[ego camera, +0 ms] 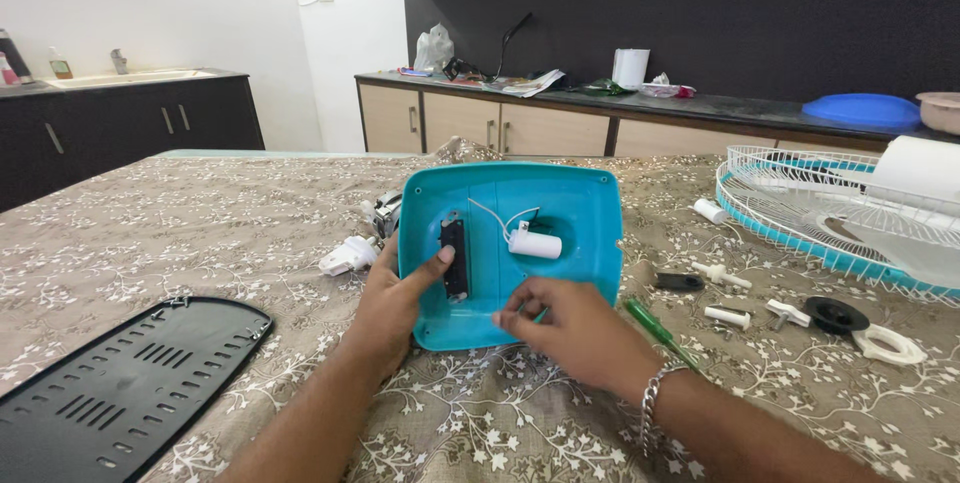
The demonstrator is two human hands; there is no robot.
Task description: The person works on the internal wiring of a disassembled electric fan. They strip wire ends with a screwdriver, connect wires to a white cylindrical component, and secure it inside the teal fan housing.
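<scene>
Nearest, the right hand (570, 328) pinches a small part at the near rim of the teal fan base shell (560, 213), just beside the green screwdriver (655, 331). The left hand (395, 298) grips the shell's left edge, thumb on the upright black switch block (455, 258); a white capacitor (535, 244) lies beyond.

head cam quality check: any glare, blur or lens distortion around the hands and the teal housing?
Head view: soft even daylight, no hard shadows; left hand, right hand and teal housing sharp; mild sheen on the housing floor; wide-angle stretch at the edges, on the fan grille and black vented panel.
</scene>
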